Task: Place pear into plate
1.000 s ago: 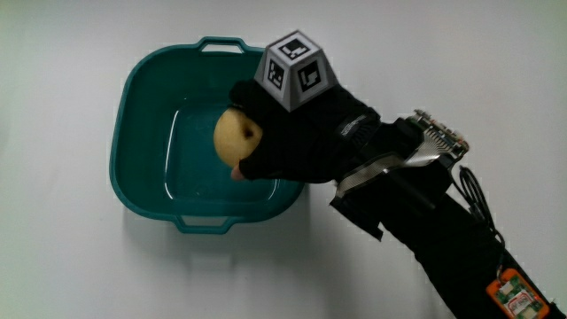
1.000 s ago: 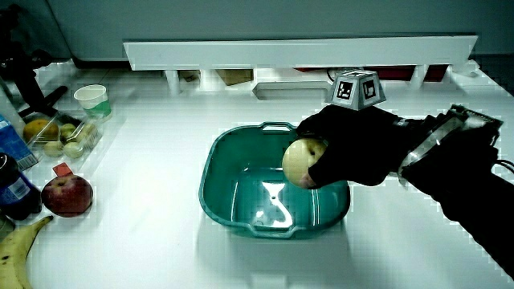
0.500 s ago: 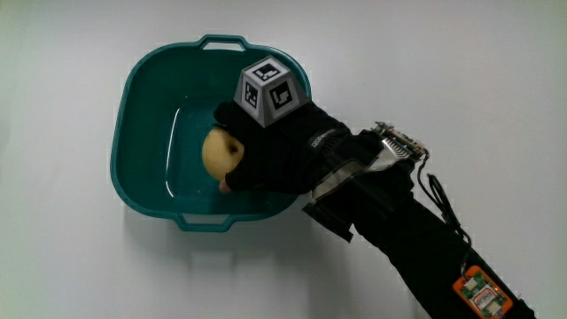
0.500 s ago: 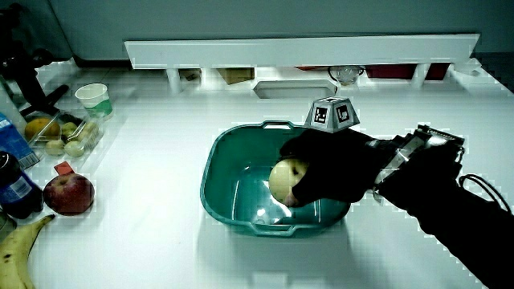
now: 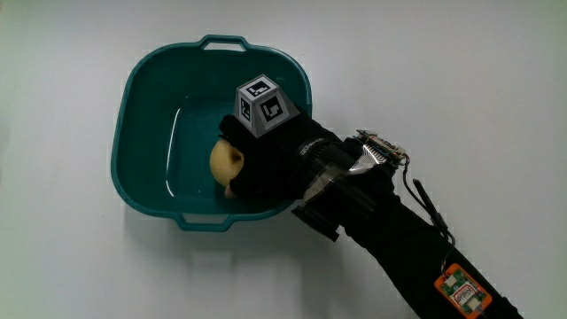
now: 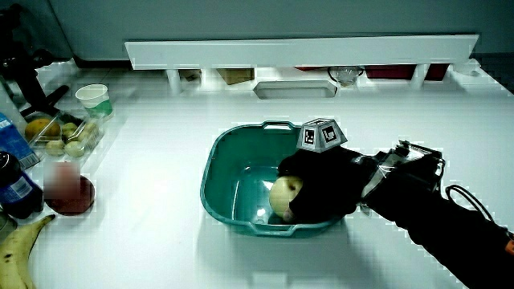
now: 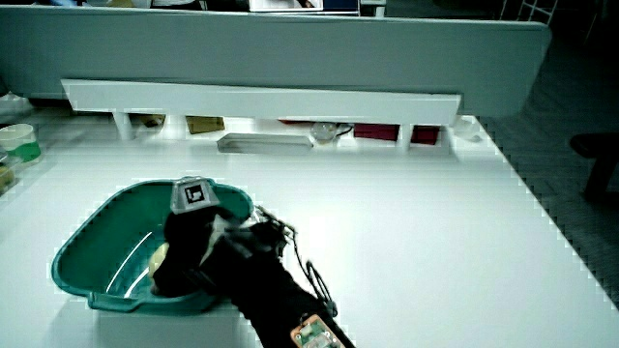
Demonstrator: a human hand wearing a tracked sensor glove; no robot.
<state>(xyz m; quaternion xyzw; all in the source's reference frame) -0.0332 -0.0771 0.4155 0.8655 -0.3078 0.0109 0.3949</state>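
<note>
hand: the hand (image 5: 270,159) in its black glove reached down into the plate (image 5: 142,84), a teal basin-like dish with two handles, near the middle of the white surface (image 5: 443,62).
grip: the grip was closed around the pear (image 5: 225,163), fingers curled over it.
pear: yellow, low inside the plate, close to its floor; i could not tell if it touched the floor already.
cube: the patterned cube (image 5: 264,105) sat on the back of the hand.
done: the pear was carried inside the rim of the plate, as both side views showed (image 6: 283,195) (image 7: 158,257).
left: in my judgement, to set it down, open the grip and take the hand out.
</note>
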